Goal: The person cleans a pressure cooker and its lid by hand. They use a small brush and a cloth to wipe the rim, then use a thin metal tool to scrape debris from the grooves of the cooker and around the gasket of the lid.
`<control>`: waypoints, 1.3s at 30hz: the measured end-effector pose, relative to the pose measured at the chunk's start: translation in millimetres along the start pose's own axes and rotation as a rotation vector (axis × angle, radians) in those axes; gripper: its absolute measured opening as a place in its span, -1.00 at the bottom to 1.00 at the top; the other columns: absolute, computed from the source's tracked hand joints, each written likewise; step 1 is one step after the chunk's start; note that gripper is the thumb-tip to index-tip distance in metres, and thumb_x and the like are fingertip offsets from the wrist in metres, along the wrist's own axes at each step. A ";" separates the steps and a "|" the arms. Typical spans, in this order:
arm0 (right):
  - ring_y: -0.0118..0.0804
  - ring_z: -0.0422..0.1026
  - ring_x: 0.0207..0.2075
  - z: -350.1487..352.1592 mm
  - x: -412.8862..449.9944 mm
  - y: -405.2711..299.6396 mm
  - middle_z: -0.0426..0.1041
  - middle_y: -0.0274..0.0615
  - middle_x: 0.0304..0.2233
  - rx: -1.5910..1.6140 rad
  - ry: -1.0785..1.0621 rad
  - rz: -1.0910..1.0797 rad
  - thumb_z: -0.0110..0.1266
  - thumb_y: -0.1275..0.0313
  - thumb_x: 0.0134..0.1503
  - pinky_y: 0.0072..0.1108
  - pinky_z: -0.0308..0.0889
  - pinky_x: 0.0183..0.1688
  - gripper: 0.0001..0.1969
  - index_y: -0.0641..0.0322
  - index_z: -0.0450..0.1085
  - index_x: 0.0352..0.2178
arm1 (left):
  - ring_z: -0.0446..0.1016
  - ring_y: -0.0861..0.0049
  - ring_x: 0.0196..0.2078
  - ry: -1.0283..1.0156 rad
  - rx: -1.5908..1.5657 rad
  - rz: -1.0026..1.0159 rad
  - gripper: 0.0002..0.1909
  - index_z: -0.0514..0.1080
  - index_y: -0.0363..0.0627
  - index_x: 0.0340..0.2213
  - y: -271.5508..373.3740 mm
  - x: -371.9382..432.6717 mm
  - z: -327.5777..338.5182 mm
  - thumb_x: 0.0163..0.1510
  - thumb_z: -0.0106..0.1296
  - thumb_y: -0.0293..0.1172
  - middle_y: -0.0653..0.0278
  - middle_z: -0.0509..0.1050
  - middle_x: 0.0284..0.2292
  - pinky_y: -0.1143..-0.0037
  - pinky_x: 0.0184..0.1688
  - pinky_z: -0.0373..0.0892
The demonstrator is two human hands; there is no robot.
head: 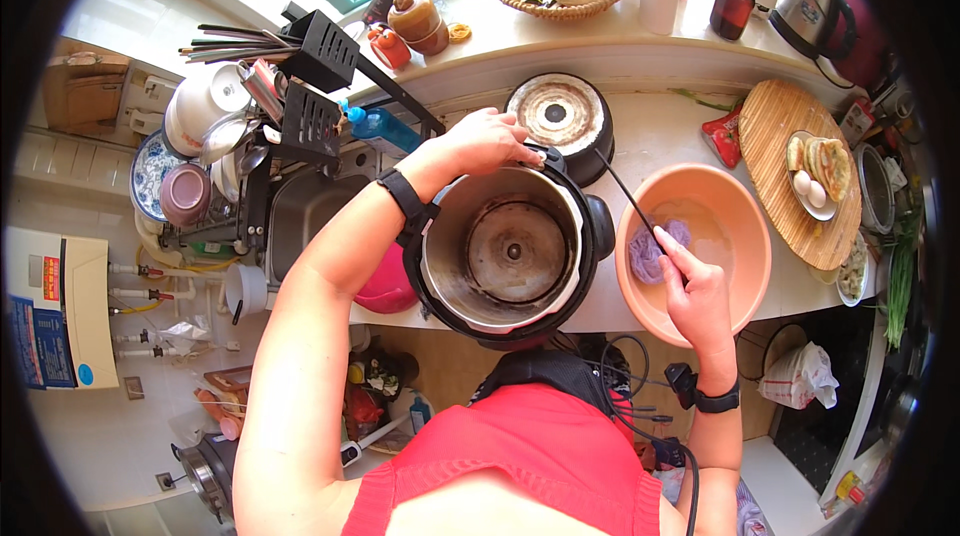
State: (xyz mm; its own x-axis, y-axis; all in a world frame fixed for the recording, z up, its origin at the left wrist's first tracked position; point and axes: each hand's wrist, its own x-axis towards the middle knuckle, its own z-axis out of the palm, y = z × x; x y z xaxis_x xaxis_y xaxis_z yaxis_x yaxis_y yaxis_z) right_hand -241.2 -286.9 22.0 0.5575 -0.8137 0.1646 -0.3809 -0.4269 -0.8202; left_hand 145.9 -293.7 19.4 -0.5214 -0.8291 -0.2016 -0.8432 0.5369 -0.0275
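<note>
An electric pressure cooker [517, 251] stands before me without its lid; its stained metal base shows inside. My left hand [487, 140] is at its back rim, fingers bent and fingertips on or just over the edge. Whether they pinch something is unclear. In my right hand [691, 282] is a thin black stick [628, 192], perhaps a chopstick, pointing up and left. Its far end reaches the side of a dark round lid or pan [555, 97] with a stained face up. Below the right hand, a peach plastic basin [742, 236] holds a lilac mesh scrubber [645, 255] and some liquid.
At left are a sink [300, 228], a black rack [319, 48] with utensils and bowls, and a blue bottle [386, 132]. A pink bowl [386, 285] touches the cooker's left side. A round wooden board [772, 138] bears a plate of flatbread and eggs. Black cables [637, 363] hang by my waist.
</note>
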 end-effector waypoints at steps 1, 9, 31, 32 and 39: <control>-0.12 0.44 -0.63 1.5 -0.1 0.3 0.43 0.12 -0.58 -0.014 -0.021 0.018 0.07 0.56 0.11 -0.49 0.31 -0.50 -0.67 0.15 0.47 -0.06 | 0.39 0.48 -0.17 -0.001 0.000 -0.001 -0.71 0.52 0.37 -0.16 -0.8 0.6 -0.2 0.02 0.06 -0.23 0.46 0.42 -0.38 0.40 -0.14 0.28; -0.08 0.44 -0.62 7.2 -6.1 7.6 0.43 0.13 -0.57 -0.012 -0.004 0.021 0.07 0.55 0.12 -0.47 0.32 -0.49 -0.67 0.15 0.47 -0.05 | 0.37 0.52 -0.18 -0.012 0.033 0.072 -0.83 0.55 0.32 -0.32 -9.9 8.6 0.5 -0.01 0.10 -0.25 0.52 0.41 -0.46 0.43 -0.14 0.24; -0.05 0.45 -0.60 -10.9 -39.7 19.6 0.42 0.13 -0.56 -0.114 -0.002 0.187 0.08 0.49 0.14 -0.41 0.29 -0.50 -0.69 0.13 0.47 -0.05 | 0.38 0.54 -0.20 -0.121 0.274 -0.100 -0.93 0.52 0.21 -0.57 -14.4 -44.6 6.6 -0.11 0.06 -0.31 0.56 0.42 -0.46 0.48 -0.14 0.24; -0.04 0.45 -0.60 -9.4 -39.7 20.8 0.42 0.13 -0.56 -0.127 -0.010 0.182 0.08 0.49 0.14 -0.41 0.29 -0.50 -0.69 0.13 0.47 -0.06 | 0.38 0.50 -0.20 -0.111 0.255 -0.119 -0.93 0.51 0.16 -0.59 -12.5 -44.3 5.0 -0.12 0.05 -0.32 0.51 0.43 -0.43 0.45 -0.14 0.23; -0.02 0.44 -0.60 -6.4 -35.0 13.7 0.42 0.12 -0.57 -0.123 0.014 0.139 0.08 0.48 0.13 -0.39 0.30 -0.49 -0.69 0.12 0.47 -0.06 | 0.40 0.43 -0.17 0.003 0.288 -0.563 -0.88 0.56 0.06 -0.55 3.5 -47.6 -2.4 -0.20 0.06 -0.34 0.39 0.49 -0.38 0.35 -0.15 0.24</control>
State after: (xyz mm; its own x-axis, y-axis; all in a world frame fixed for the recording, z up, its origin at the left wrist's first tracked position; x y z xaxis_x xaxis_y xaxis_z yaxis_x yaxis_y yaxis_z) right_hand -270.6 -266.8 8.5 0.4827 -0.8736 0.0626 -0.5415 -0.3539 -0.7626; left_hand 167.4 -252.7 31.2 -0.0089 -0.9970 -0.0772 -0.9196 0.0385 -0.3909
